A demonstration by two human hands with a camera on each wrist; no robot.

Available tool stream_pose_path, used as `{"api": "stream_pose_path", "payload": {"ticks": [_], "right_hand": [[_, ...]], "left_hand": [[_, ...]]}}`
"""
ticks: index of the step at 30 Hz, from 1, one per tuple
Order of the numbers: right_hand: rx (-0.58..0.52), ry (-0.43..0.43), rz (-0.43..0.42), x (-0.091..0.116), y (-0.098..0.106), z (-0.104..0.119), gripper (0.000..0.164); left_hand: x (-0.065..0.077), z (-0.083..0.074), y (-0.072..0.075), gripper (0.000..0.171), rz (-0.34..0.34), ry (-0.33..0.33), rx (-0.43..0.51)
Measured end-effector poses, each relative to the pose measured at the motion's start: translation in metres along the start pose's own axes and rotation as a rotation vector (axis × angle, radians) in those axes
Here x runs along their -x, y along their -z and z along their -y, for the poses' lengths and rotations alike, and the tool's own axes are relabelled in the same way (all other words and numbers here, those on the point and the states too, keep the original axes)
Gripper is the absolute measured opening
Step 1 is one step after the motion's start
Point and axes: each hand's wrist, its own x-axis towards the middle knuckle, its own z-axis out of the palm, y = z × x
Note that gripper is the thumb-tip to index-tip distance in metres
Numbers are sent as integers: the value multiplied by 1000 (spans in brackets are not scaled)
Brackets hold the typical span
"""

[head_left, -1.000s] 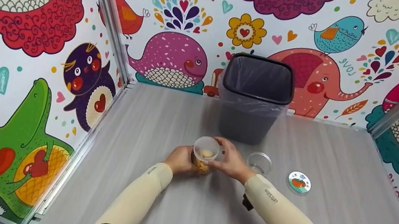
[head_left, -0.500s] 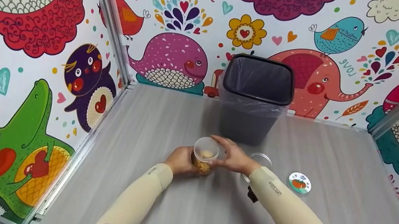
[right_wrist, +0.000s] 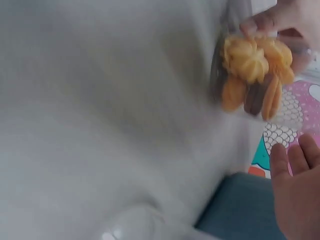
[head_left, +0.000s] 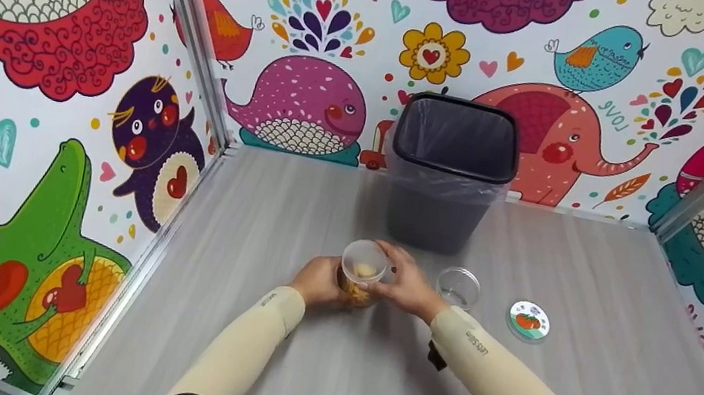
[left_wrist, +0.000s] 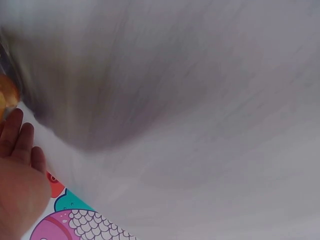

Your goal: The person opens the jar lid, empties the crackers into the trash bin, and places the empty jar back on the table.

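Note:
A clear plastic jar of cookies [head_left: 361,271] stands upright between both hands. My left hand [head_left: 317,282] holds it by the left side, low down. In the right wrist view, the left thumb presses the jar's wall beside piped yellow cookies [right_wrist: 250,62]. Around the jar's upper edge, my right hand [head_left: 412,286] has its thumb on the near side and fingers on the far side. Whether a lid covers the top cannot be told. Right of the right hand is a clear round container [head_left: 459,289]. Farther right lies a round lid [head_left: 528,321] with an orange fruit picture.
A dark bin [head_left: 437,214] with a clear liner stands behind the jar, close to the back wall. Cartoon-printed panels [head_left: 310,106] with metal posts [head_left: 197,35] enclose the grey wood-grain table [head_left: 280,207] at the back and sides.
The right hand and forearm turned at the jar's upper edge, partly covering the clear container, then turned back. The left hand and the jar have stayed in place.

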Motion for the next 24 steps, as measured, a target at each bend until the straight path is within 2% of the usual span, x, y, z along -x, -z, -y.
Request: {"api": "stream_pose_path", "payload": {"ticks": [4,7,10,18,21,24], "right_hand": [[71,-19,106,-6,14,3,89],[93,-25,150,-9,19,5,89],[75,-24,121,-9,16,5,92],[-41,42,-61,0,-9,1,89],[-18,37,-56,0,-7,1,88],[25,10,13,-2,3,1,89]], "left_hand": [[-1,1,0,64,-3,-13,-13],[-2,2,0,64,-2,-11,-17],[-2,4,0,65,-1,-9,-6],[-2,6,-2,65,-17,-20,8],[-2,6,-3,64,-17,-28,-4],[-3,5,-3,63,-12,-20,-12]]}}
